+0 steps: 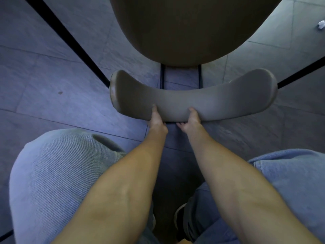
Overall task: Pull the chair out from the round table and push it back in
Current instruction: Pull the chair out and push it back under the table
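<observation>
I look straight down on the chair. Its curved grey-brown backrest (202,99) lies across the middle of the view. Beyond it, two thin black bars (162,76) join it to the rounded brown seat (190,29). My left hand (157,120) grips the near edge of the backrest just left of its middle, thumb on top and fingers underneath. My right hand (190,121) holds the same edge a hand's width to the right. No round tabletop shows in this view.
Two black slanted bars (70,41) (299,73) run outward across the grey tiled floor (52,103) from behind the backrest's ends. My legs in blue jeans (52,182) and a shoe (179,213) fill the bottom. A small white object (321,24) lies far right.
</observation>
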{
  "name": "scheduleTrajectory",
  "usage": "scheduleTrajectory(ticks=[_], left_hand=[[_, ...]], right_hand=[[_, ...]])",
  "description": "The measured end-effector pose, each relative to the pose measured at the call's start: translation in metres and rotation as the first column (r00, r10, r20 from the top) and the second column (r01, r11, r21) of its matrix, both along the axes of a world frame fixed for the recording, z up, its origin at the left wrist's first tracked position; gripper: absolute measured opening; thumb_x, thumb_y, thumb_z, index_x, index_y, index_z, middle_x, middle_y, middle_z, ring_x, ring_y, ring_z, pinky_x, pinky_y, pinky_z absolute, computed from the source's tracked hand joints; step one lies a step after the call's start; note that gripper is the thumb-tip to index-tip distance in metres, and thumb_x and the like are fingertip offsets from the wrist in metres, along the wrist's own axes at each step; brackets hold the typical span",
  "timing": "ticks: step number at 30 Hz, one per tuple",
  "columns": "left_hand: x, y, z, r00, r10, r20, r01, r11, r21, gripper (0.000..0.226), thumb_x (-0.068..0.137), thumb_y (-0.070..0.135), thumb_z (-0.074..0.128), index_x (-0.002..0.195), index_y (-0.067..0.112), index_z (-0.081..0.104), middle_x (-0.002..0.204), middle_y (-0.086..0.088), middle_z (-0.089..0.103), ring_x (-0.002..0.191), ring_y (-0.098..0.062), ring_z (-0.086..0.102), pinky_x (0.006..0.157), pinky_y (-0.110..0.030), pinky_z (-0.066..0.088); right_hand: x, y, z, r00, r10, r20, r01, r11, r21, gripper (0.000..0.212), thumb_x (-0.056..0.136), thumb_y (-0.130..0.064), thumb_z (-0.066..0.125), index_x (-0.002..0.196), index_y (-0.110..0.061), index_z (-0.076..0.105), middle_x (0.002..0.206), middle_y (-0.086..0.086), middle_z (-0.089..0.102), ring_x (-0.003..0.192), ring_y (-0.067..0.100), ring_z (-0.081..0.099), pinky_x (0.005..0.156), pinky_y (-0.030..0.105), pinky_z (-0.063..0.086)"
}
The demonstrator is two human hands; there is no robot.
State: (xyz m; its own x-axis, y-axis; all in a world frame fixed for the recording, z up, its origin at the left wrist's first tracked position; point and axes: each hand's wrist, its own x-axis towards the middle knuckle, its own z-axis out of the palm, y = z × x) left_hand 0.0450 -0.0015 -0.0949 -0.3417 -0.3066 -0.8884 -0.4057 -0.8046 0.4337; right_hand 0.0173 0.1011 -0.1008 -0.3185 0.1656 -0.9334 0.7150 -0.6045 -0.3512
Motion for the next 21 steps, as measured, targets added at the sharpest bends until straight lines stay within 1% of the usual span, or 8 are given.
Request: scheduleTrajectory(ticks=[3,7,9,11,14,15,18,21], left_hand=[[-0.002,-0.005,-0.016,0.998,-0.059,0.025,0.059,0.998,-0.013,0.101,0.066,0.064,0.08,0.145,0.01,0.045,0.132,-0.009,0.063,0.105,-0.023,0.067,0.091,-0.039,0.058],[0.0,-0.004,-0.011,0.997,-0.068,0.032,0.069,0.997,-0.024,0.101,0.066,0.066,0.08,0.143,0.01,0.046,0.132,-0.01,0.063,0.104,-0.023,0.068,0.089,-0.039,0.059],[0.002,-0.004,-0.007,0.998,-0.057,0.028,0.058,0.998,-0.029,0.101,0.066,0.065,0.081,0.142,0.009,0.047,0.131,-0.01,0.064,0.104,-0.025,0.068,0.089,-0.043,0.059],[0.002,-0.005,0.0,0.999,-0.037,0.018,0.037,0.999,-0.026,0.098,0.068,0.062,0.081,0.142,0.008,0.048,0.13,-0.011,0.064,0.105,-0.026,0.068,0.089,-0.045,0.059],[0.003,-0.002,0.013,1.0,-0.015,-0.004,0.014,0.999,-0.039,0.089,0.075,0.054,0.08,0.141,0.004,0.047,0.132,-0.011,0.062,0.109,-0.028,0.067,0.088,-0.045,0.059],[0.003,0.0,0.017,1.0,-0.006,-0.006,0.005,0.998,-0.055,0.086,0.078,0.05,0.08,0.141,0.003,0.046,0.132,-0.01,0.061,0.11,-0.029,0.066,0.089,-0.045,0.059],[0.001,0.002,0.028,1.0,0.028,-0.012,-0.029,0.996,-0.089,0.082,0.079,0.043,0.081,0.141,0.003,0.046,0.136,-0.009,0.06,0.113,-0.028,0.065,0.089,-0.046,0.058],[0.002,0.001,0.046,1.0,-0.002,-0.02,0.0,0.993,-0.115,0.075,0.08,0.038,0.083,0.137,0.003,0.05,0.128,-0.007,0.063,0.109,-0.026,0.066,0.085,-0.045,0.06]], right_hand=[[-0.002,0.001,0.005,1.0,0.0,0.003,0.0,1.0,-0.027,0.056,0.091,-0.038,0.064,0.139,-0.014,0.047,0.134,0.01,0.056,0.124,0.031,0.053,0.102,0.048,0.042],[0.001,0.0,0.005,1.0,0.006,-0.003,-0.006,1.0,-0.012,0.061,0.09,-0.043,0.065,0.141,-0.014,0.046,0.136,0.009,0.056,0.122,0.031,0.055,0.095,0.045,0.046],[0.004,0.001,0.0,1.0,0.012,-0.006,-0.012,1.0,0.011,0.067,0.088,-0.047,0.067,0.142,-0.015,0.045,0.137,0.011,0.055,0.121,0.031,0.056,0.094,0.044,0.048],[0.004,0.002,-0.003,1.0,0.008,-0.018,-0.007,1.0,0.031,0.071,0.086,-0.049,0.07,0.142,-0.014,0.045,0.137,0.012,0.055,0.119,0.03,0.056,0.093,0.043,0.05],[0.004,0.003,0.001,0.998,-0.018,-0.057,0.02,0.999,0.037,0.072,0.084,-0.049,0.073,0.139,-0.011,0.046,0.131,0.013,0.059,0.106,0.028,0.06,0.094,0.043,0.053],[0.004,0.003,0.002,0.997,-0.024,-0.069,0.027,0.999,0.038,0.073,0.083,-0.049,0.074,0.138,-0.01,0.047,0.129,0.013,0.06,0.105,0.028,0.061,0.094,0.044,0.054],[0.006,0.004,0.009,0.995,-0.044,-0.09,0.047,0.998,0.03,0.078,0.08,-0.049,0.077,0.139,-0.009,0.045,0.13,0.013,0.058,0.115,0.033,0.06,0.094,0.047,0.055],[0.006,0.009,0.024,0.994,-0.046,-0.095,0.051,0.997,0.051,0.075,0.08,-0.044,0.079,0.137,-0.008,0.046,0.122,0.013,0.058,0.116,0.036,0.06,0.088,0.047,0.057]])
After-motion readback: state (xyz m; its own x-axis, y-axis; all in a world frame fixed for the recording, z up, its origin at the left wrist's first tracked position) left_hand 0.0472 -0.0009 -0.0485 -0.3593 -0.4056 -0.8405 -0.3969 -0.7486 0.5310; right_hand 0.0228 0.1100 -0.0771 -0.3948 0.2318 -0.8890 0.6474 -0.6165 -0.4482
